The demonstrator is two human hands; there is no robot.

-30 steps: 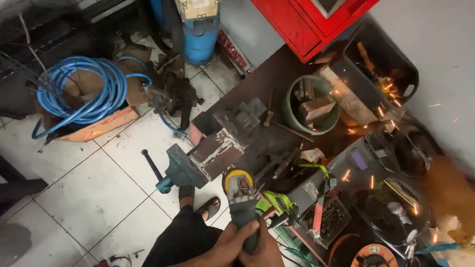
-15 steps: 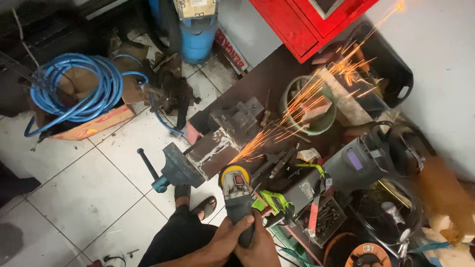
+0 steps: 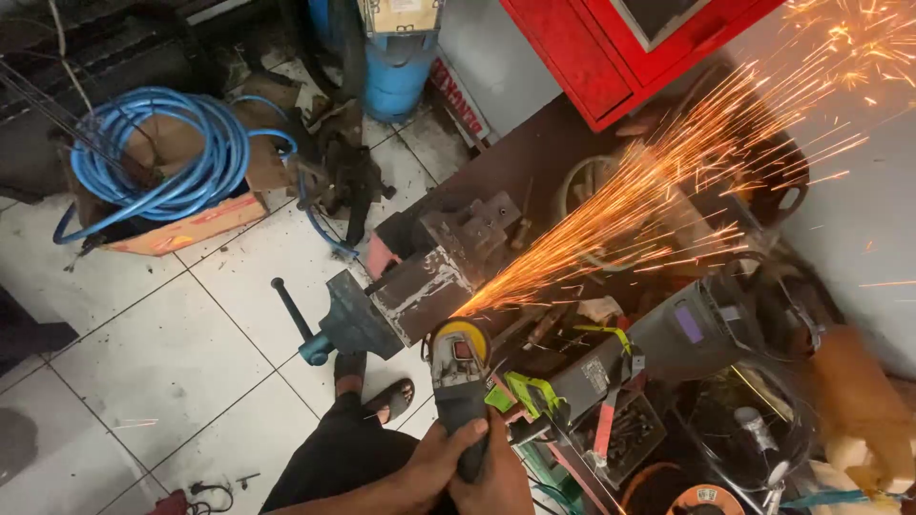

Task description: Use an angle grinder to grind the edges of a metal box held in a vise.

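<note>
Both my hands grip the dark body of an angle grinder (image 3: 460,374) with a yellow guard, low in the middle of the head view. My left hand (image 3: 434,467) wraps it from the left and my right hand (image 3: 496,477) holds it from the right. The grinder's disc touches a grey metal block (image 3: 425,286) clamped in a blue-grey bench vise (image 3: 348,319). A thick stream of orange sparks (image 3: 668,181) shoots up and to the right from the contact point.
A dark workbench (image 3: 534,162) carries a welding helmet (image 3: 706,324), a green-handled tool (image 3: 530,391), a round bucket and scattered parts. A coiled blue hose (image 3: 162,162) lies on a box on the tiled floor. A blue cylinder (image 3: 396,67) and a red cabinet (image 3: 620,48) stand behind.
The spark stream has grown from a few glints to a dense fan reaching the upper right. My hands and the grinder have stayed at the vise.
</note>
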